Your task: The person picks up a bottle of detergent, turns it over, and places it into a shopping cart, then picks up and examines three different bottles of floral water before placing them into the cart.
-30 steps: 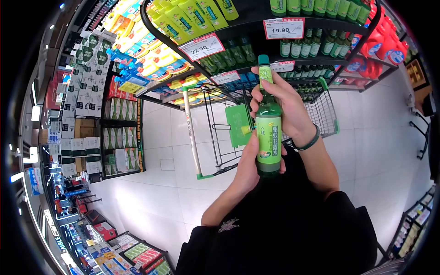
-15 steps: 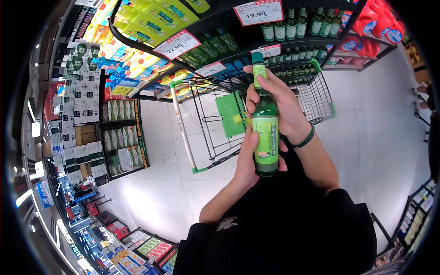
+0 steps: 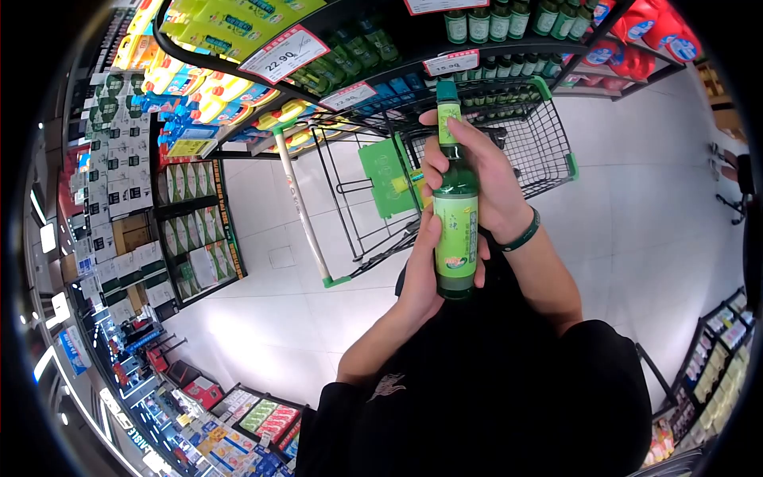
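A green bottle with a light green label and a dark green cap stands nearly upright in front of my chest. My right hand, with a dark band on its wrist, wraps round the bottle's neck and upper part. My left hand holds the lower part from the left, its thumb against the label and fingertips showing at the right edge. Behind the bottle is a black wire shopping cart with a pale handle and a green panel.
Shelves with small green bottles and price tags run along the top. Red jugs are at the upper right, stacked boxes at the left. A person's feet show at the right edge.
The shelves and cart have shifted left and slightly up in view. Both hands still hold the bottle, and its label has turned slightly, so the dark writing sits nearer the right edge.
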Action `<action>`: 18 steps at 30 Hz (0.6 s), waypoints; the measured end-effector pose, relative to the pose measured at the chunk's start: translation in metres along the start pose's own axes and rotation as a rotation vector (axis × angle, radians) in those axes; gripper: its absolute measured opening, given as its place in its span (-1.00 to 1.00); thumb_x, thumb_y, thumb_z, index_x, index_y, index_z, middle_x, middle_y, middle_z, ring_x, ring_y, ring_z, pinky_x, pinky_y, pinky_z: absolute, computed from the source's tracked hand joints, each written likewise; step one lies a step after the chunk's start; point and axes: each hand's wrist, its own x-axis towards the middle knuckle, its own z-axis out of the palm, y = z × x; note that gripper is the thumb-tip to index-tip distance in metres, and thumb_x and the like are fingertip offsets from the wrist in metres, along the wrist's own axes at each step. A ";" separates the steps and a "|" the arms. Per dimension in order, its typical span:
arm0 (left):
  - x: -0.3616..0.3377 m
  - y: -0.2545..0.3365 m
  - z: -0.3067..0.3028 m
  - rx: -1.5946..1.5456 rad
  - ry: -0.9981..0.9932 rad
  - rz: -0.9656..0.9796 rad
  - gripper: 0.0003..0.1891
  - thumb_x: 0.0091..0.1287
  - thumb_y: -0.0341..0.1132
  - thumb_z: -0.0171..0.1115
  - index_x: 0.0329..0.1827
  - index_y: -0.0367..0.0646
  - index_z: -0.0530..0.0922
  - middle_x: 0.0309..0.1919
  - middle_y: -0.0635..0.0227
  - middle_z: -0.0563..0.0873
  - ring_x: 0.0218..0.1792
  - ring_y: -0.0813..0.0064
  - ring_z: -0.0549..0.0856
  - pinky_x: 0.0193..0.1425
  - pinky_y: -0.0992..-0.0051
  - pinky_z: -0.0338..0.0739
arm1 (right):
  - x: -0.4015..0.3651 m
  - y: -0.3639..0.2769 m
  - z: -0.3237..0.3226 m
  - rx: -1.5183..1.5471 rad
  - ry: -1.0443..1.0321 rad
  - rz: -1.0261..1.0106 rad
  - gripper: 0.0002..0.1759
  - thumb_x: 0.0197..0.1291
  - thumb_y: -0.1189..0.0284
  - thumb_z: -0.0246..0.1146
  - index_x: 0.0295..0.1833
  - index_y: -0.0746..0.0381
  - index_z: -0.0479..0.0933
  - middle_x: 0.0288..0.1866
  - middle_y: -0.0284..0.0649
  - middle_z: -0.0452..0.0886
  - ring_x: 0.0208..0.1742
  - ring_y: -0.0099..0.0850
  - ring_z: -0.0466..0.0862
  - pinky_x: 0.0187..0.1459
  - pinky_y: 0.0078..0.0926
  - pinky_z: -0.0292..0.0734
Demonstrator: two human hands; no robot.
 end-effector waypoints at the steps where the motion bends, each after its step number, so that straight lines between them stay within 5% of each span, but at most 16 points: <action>1: -0.003 0.002 -0.006 -0.010 -0.007 0.006 -0.35 0.65 0.19 -0.43 0.25 -0.24 0.38 -0.28 0.04 0.66 -0.54 0.28 0.67 -0.41 0.41 0.62 | 0.002 0.005 0.003 -0.014 0.001 0.002 -0.57 0.58 0.14 0.03 0.31 0.23 0.38 -0.39 -0.33 0.41 -0.36 -0.45 0.54 -0.20 -0.32 0.62; 7: -0.022 0.020 -0.062 -0.073 -0.117 -0.044 -0.39 0.67 0.20 -0.42 0.20 -0.20 0.37 -0.28 0.10 0.65 -0.49 0.33 0.67 -0.41 0.42 0.61 | 0.017 0.044 0.020 -0.246 0.051 -0.028 -0.56 0.59 0.16 0.02 0.32 0.26 0.43 -0.21 -0.23 0.61 -0.22 -0.41 0.64 -0.10 -0.40 0.60; 11: -0.031 0.016 -0.107 0.011 -0.226 0.094 -0.50 0.64 0.05 -0.11 0.27 -0.26 0.37 -0.28 0.18 0.64 -0.48 0.41 0.65 -0.38 0.48 0.60 | 0.018 0.051 0.033 -0.647 0.180 -0.135 -0.59 0.57 0.22 0.09 0.17 0.34 0.62 -0.07 -0.25 0.69 -0.11 -0.50 0.63 0.00 -0.53 0.55; 13: -0.037 0.012 -0.128 0.118 -0.228 0.193 -0.51 0.52 -0.18 0.21 0.36 -0.27 0.34 -0.28 0.27 0.63 -0.45 0.49 0.65 -0.34 0.52 0.60 | 0.012 0.050 0.034 -0.988 0.105 -0.187 -0.68 0.48 0.25 0.26 0.03 0.30 0.69 -0.20 -0.38 0.70 -0.27 -0.69 0.57 -0.22 -0.69 0.45; 15: -0.042 0.015 -0.150 0.367 -0.227 0.217 -0.49 0.51 -0.15 0.25 0.36 -0.24 0.34 -0.26 0.32 0.64 -0.40 0.56 0.66 -0.34 0.55 0.58 | 0.000 0.049 0.041 -1.056 0.130 -0.082 -0.74 0.44 0.32 0.30 0.01 0.30 0.70 -0.26 -0.43 0.68 -0.34 -0.73 0.51 -0.32 -0.74 0.37; 18: -0.037 0.011 -0.183 0.615 -0.219 0.313 -0.44 0.45 -0.16 0.33 0.37 -0.22 0.34 -0.20 0.18 0.68 -0.28 0.30 0.73 -0.18 0.39 0.61 | -0.008 0.062 0.040 -1.173 0.162 0.025 -0.83 0.38 0.41 0.35 -0.03 0.28 0.71 -0.36 -0.49 0.65 -0.46 -0.80 0.42 -0.47 -0.79 0.23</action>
